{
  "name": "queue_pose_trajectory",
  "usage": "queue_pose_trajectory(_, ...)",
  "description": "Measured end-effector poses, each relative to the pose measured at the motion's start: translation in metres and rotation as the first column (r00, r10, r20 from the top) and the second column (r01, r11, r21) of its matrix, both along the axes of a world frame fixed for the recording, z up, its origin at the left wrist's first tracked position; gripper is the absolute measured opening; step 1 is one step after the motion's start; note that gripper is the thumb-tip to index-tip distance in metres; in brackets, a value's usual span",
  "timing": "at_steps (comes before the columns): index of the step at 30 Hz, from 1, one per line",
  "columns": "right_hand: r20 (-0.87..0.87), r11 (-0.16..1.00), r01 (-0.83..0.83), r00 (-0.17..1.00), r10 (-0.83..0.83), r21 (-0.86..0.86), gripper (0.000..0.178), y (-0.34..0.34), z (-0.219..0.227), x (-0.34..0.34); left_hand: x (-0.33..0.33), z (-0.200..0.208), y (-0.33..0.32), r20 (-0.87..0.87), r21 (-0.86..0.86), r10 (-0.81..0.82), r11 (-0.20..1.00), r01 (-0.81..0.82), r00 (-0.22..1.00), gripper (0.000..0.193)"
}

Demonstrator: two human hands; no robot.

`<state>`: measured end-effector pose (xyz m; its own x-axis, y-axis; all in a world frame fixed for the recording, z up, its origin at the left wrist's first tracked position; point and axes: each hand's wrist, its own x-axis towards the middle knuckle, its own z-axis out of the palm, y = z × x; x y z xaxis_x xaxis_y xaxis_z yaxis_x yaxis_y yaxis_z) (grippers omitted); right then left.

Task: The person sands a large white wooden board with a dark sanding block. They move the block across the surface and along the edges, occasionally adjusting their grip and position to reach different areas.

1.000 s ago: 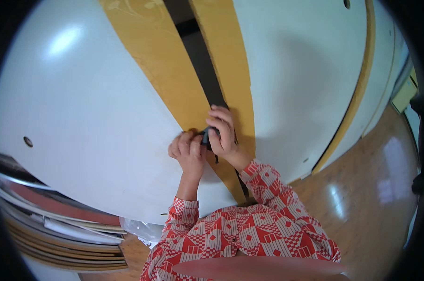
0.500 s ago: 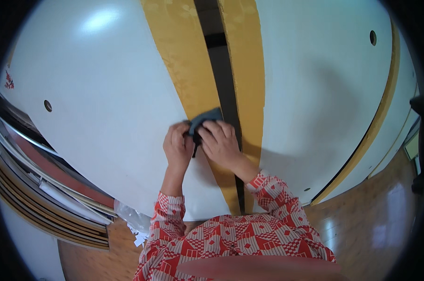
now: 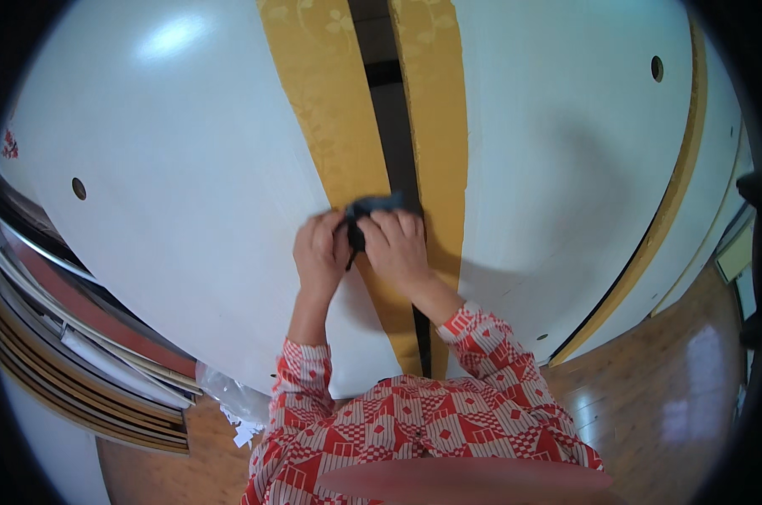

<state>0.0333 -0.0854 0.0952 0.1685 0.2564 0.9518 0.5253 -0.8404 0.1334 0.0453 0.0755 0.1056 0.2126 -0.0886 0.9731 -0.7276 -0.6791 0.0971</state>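
Blue-grey crumpled cloth-like piece (image 3: 374, 204) looks soft, light; your left hand (image 3: 320, 246) pinches at 8 o'clock, right hand (image 3: 396, 249) at 4

The floor (image 3: 625, 421) is brown wood, glossy in patches. Toward its left edge lie a clear bag (image 3: 228, 394) and white scraps (image 3: 244, 433), near layered boards (image 3: 86, 383) whose footing is unclear.

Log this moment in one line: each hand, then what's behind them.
left hand: gripping dark item | right hand: gripping same dark item | behind: yellow strips, white panels, dark gap
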Motion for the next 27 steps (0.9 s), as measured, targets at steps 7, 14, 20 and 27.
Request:
queue_pose_trajectory(7,-0.426,0.955,-0.213,0.859,0.284,0.207,0.071,0.005,-0.058,-0.042,-0.036,-0.066,-0.001,-0.337,-0.376,-0.412,0.883,0.280,0.847,0.026)
queue_pose_trajectory(14,-0.231,0.321,-0.465,0.241,0.943,0.825,0.067,0.003,-0.054,-0.048,-0.048,-0.061,0.001,-0.229,-0.695,-0.903,0.412,0.589,0.363,0.016)
queue_pose_trajectory(20,-0.263,0.337,-0.302,0.261,0.929,0.892,0.034,-0.005,-0.055,-0.060,-0.056,-0.058,-0.008,-0.248,-0.641,-0.900,0.429,0.637,0.357,0.016)
queue_pose_trajectory(27,-0.339,0.633,-0.343,0.620,0.708,0.694,0.013,-0.031,-0.043,-0.051,-0.057,-0.045,0.012,-0.303,-0.348,-0.641,0.763,0.544,0.705,0.022)
